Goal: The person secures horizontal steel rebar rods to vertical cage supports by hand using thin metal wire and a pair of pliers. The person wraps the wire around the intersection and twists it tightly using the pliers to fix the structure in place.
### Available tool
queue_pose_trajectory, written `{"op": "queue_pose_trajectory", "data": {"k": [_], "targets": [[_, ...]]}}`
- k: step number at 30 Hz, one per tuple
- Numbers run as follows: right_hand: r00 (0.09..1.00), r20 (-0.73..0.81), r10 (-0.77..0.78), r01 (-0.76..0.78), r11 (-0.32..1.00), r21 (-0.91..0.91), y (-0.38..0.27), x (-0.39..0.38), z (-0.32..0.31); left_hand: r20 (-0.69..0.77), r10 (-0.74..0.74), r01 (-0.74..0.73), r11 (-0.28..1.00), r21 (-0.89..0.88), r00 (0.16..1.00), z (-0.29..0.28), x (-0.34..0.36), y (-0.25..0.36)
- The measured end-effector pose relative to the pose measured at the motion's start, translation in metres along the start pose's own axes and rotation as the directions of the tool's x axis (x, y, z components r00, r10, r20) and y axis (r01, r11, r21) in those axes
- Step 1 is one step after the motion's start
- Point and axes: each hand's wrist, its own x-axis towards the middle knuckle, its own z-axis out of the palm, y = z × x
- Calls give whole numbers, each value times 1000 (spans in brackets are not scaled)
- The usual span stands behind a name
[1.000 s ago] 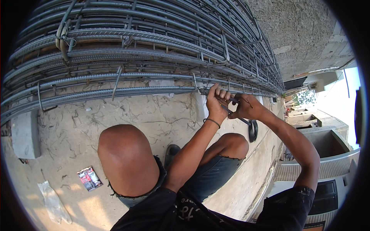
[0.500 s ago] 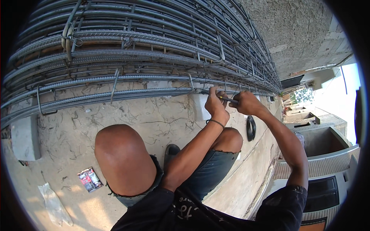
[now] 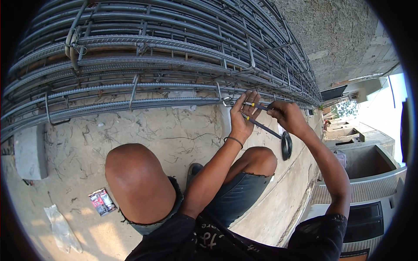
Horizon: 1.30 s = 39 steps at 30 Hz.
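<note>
A long rebar cage lies on cracked concrete floor beside a rough wall. At the cage's near edge, left hand and right hand each grip pincer handles. Below the cage lie a clear bag and a small red-black packet.

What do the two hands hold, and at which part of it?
Both the left hand and the right hand hold dark metal pincers with yellow-marked handles, each by the handles; the tool's head meets the grey steel reinforcing bars.
</note>
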Motion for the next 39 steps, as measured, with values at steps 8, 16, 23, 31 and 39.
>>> {"op": "queue_pose_trajectory", "data": {"k": [8,16,23,31,39], "targets": [[943,-238,-234,229,972,-48,8,-8,21,107,-63,58,997,44,992,-9,5,3],[949,-125,-288,221,896,-386,-23,-26,25,68,-82,90,987,-133,994,2,10,4],[984,-135,-118,-1,750,-662,-5,-10,46,-269,-35,-3,990,-137,962,30,13,-7],[538,837,94,-694,613,378,19,22,28,-219,118,-79,981,180,969,-17,-30,-35],[927,349,142,-292,855,429,15,-17,48,-453,296,-65,886,459,841,4,-2,-21]]}}
